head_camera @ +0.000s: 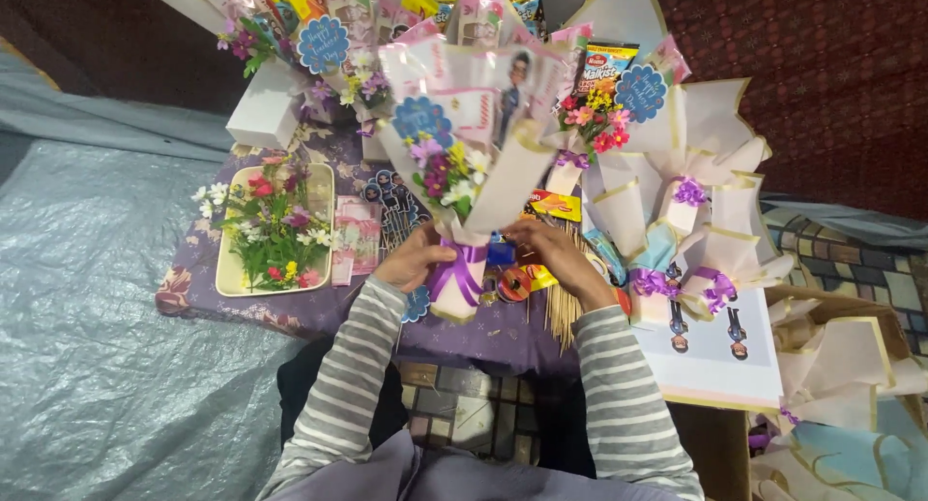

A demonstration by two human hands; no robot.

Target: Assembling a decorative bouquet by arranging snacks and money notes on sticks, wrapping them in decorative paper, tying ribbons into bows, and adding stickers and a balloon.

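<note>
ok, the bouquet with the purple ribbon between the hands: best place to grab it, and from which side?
Grip the bouquet at its narrow wrapped stem, just under the purple ribbon, coming from the near side, low. The cone flares wide towards the far end with loose flowers and paper, so only the stem end is slim and firm-looking. The left hand already rests there; the right hand is beside the bow.

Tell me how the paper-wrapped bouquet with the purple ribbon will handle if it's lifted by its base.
The bouquet flares wide above a narrow base, so it probably feels top-heavy and apt to tip. Its cream wrapping looks thin and would likely crease if squeezed. The left hand and right hand meet at the purple ribbon, probably the firmest spot.
</note>
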